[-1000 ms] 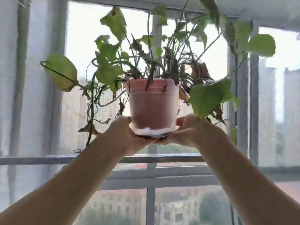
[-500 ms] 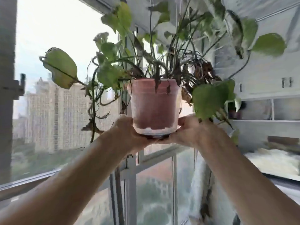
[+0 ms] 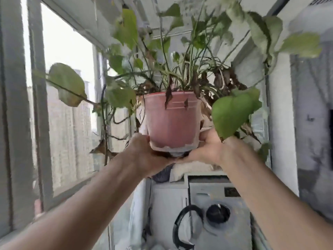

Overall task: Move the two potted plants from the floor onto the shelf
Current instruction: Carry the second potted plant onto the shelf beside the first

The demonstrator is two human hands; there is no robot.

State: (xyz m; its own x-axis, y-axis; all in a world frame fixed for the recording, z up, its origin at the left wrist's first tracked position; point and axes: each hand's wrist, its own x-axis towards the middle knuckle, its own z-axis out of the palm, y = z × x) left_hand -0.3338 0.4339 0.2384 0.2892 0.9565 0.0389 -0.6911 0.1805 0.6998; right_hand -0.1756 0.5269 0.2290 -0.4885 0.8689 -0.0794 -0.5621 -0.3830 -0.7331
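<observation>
I hold the potted plant [image 3: 172, 121] up at arm's length, its base cupped from below by my left hand [image 3: 144, 152] and right hand [image 3: 209, 148], both grasping the pink pot (upright, leaves trailing). Below it stands a washing machine [image 3: 216, 204]; a window [image 3: 63, 105] lies to my left.

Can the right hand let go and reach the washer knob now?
Probably not: the right hand and left hand both cup the pink pot from below. The washer knob itself sits unobstructed below.
</observation>
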